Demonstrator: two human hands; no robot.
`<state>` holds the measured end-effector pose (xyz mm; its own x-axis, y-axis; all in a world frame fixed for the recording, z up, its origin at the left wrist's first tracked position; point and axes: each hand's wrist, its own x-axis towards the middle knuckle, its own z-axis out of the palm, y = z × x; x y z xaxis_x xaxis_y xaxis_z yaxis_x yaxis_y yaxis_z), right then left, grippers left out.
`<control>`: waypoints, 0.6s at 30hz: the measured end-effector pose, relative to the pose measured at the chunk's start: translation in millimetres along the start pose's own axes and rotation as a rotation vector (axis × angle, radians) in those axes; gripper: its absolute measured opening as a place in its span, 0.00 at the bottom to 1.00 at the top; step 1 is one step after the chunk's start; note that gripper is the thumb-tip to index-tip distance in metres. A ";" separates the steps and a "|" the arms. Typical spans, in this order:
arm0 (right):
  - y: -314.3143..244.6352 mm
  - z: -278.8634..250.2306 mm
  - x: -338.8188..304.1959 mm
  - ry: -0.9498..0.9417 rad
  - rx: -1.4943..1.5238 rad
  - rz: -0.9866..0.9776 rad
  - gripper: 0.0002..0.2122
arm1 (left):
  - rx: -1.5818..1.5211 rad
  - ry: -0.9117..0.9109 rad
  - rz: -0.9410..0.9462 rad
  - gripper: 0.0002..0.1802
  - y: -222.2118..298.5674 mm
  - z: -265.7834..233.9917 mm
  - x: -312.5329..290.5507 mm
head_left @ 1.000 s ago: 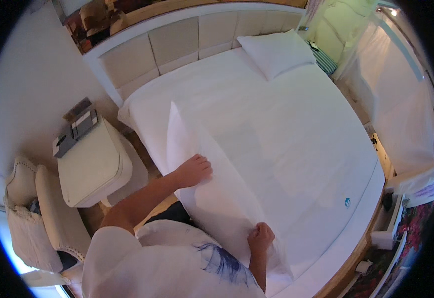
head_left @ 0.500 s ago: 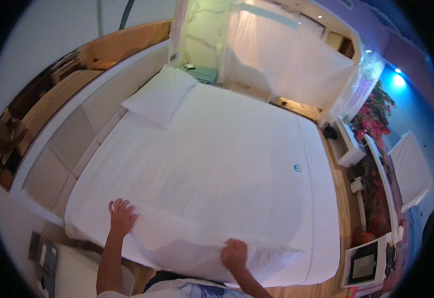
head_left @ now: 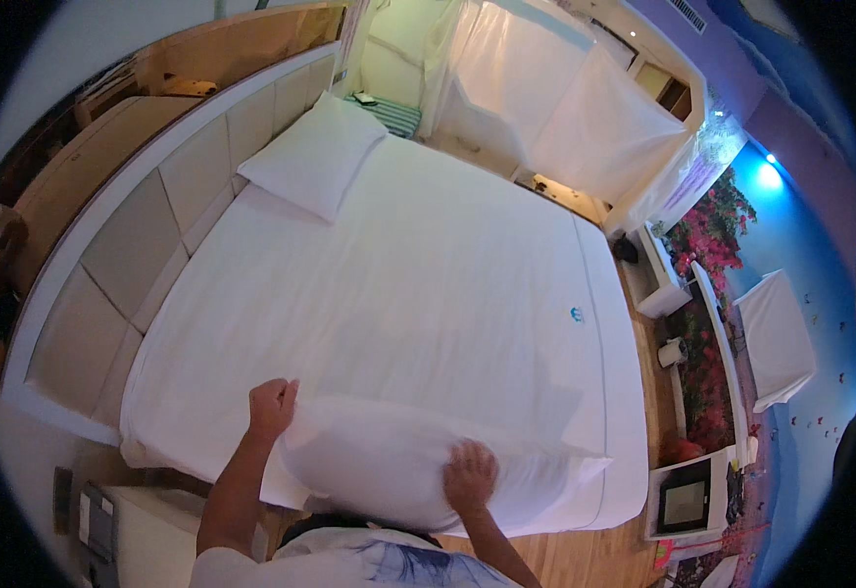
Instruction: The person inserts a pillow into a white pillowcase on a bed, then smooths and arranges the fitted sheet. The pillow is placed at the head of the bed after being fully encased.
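Along the near edge of the bed, in front of my body, lies a plump white pillow (head_left: 369,461) on the smooth white sheet (head_left: 418,284). My left hand (head_left: 273,407) is closed in a fist at the pillow's left end, its fingers around the corner fabric. Fingers apart, my right hand (head_left: 472,476) rests on the top of the pillow, toward its right part, and looks slightly blurred. The pillow's pointed right corner lies on the sheet beyond that hand. A second white pillow (head_left: 315,157) is at the far left, by the padded headboard (head_left: 139,235).
A white bedside cabinet (head_left: 158,534) stands at my near left. To the right, past a strip of wooden floor (head_left: 658,412), are a white unit with a dark-fronted appliance (head_left: 685,504), a white mug-like container (head_left: 673,351) and low shelves. Translucent sheeting (head_left: 526,88) hangs at the back.
My left hand has gone from spread fingers to a fist and moved slightly right. My right hand has loosened from a fist and flattened on the pillow. The pillow looks puffier.
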<state>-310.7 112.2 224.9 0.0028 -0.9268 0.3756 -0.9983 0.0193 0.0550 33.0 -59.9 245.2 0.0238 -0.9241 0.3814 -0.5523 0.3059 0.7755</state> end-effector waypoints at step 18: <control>79.8 4.6 -93.9 0.222 0.068 1.238 0.34 | -0.849 -0.286 -0.742 0.27 -97.4 52.1 -55.2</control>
<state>-390.9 199.1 189.8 -0.9323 -0.2181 0.2884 -0.3394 0.8033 -0.4894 42.1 -50.5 122.4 -0.1415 -0.9256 -0.3511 0.2568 -0.3768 0.8900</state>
